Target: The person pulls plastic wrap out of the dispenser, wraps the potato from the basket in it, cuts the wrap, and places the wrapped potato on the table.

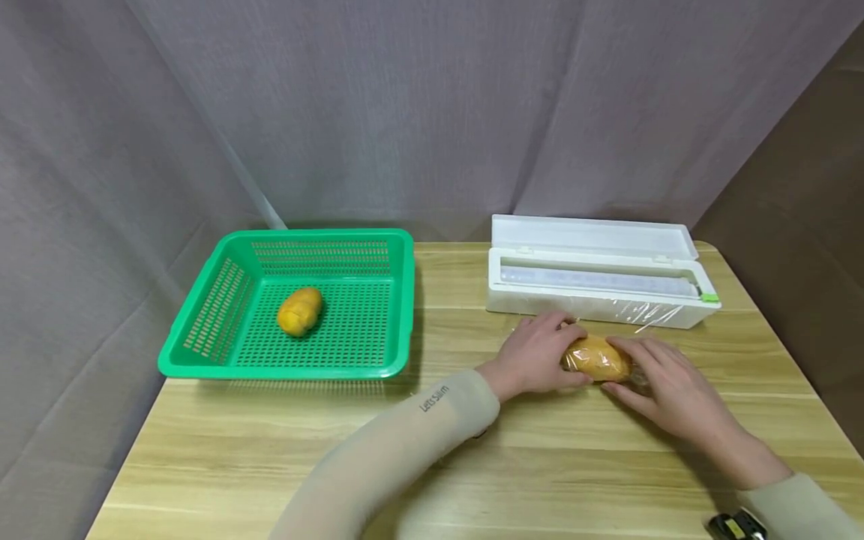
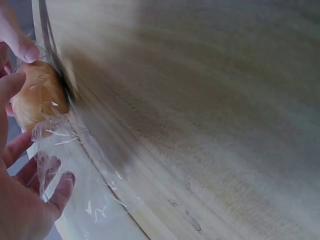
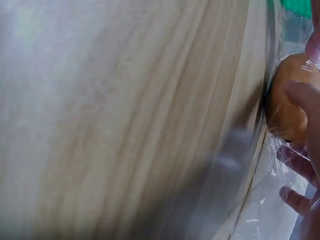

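A yellow mango (image 1: 597,358) wrapped in clear cling film lies on the table, held from both sides. My left hand (image 1: 536,352) grips its left end, thumb on the near side and fingers on the far side. At the other end my right hand (image 1: 675,386) holds it between thumb and fingers. Loose, crinkled cling film (image 2: 62,135) spreads around the left fingers in the left wrist view. The right wrist view shows the right thumb (image 3: 302,95) lying on the mango, with film about the fingertips. Its underside is hidden.
Behind the hands stands a white film dispenser (image 1: 540,301), lid raised, with a film roll (image 1: 594,280) inside and a green slider (image 1: 709,298) at its right end. To the left, a green basket (image 1: 405,330) contains another mango (image 1: 300,311). Grey curtain (image 1: 418,112) backs the table.
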`<state>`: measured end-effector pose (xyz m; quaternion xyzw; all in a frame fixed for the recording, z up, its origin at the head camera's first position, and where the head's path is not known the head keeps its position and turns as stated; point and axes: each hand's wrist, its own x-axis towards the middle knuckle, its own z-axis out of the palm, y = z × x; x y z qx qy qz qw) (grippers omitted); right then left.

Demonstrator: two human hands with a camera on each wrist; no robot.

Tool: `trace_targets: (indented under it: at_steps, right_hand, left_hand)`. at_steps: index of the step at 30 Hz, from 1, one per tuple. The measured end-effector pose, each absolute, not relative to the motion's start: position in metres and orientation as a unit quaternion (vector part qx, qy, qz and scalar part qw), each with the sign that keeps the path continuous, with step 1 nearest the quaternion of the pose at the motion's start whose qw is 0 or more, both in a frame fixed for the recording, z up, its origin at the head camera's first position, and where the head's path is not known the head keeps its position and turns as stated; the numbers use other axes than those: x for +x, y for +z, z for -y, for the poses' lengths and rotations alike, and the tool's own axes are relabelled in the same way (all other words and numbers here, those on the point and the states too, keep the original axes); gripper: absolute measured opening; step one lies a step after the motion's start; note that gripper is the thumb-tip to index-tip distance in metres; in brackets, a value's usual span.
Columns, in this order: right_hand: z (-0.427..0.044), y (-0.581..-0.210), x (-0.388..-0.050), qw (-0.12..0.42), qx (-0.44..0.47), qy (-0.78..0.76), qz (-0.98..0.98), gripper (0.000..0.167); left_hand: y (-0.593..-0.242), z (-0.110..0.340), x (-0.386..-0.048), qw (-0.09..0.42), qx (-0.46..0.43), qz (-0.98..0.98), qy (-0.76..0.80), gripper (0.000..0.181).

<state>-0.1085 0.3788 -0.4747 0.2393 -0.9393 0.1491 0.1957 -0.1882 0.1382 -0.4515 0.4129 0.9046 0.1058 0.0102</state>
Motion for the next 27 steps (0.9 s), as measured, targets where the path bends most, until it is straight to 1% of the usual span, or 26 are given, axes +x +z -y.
trace_targets:
  at_steps: [2,8,12,15,18,23,27]
  right_hand:
    - [-0.379,-0.473,-0.108,0.188,0.233,0.154,0.942,0.079]
    - [-0.377,-0.467,-0.107,0.166,0.22,0.162,0.948,0.078]
    - [-0.377,-0.461,-0.106,0.153,0.215,0.167,0.95,0.076]
    - [-0.378,-0.456,-0.105,0.148,0.205,0.169,0.953,0.074]
    - [-0.38,-0.452,-0.103,0.15,0.196,0.169,0.954,0.073]
    - [-0.382,-0.451,-0.104,0.163,0.195,0.168,0.952,0.072]
    - [-0.384,-0.456,-0.105,0.17,0.207,0.165,0.949,0.065]
  left_hand:
    - [-0.451,-0.138,-0.189,0.013,0.414,-0.903,0.113,0.07]
    - [-0.45,-0.139,-0.191,-0.003,0.42,-0.903,0.091,0.066]
    - [-0.449,-0.139,-0.191,0.006,0.42,-0.903,0.09,0.069]
    - [-0.448,-0.138,-0.192,0.014,0.417,-0.903,0.103,0.068]
    - [-0.447,-0.136,-0.193,0.015,0.416,-0.901,0.119,0.066]
    - [-0.447,-0.134,-0.195,0.024,0.413,-0.901,0.133,0.067]
    - [-0.447,-0.135,-0.195,0.031,0.41,-0.902,0.13,0.063]
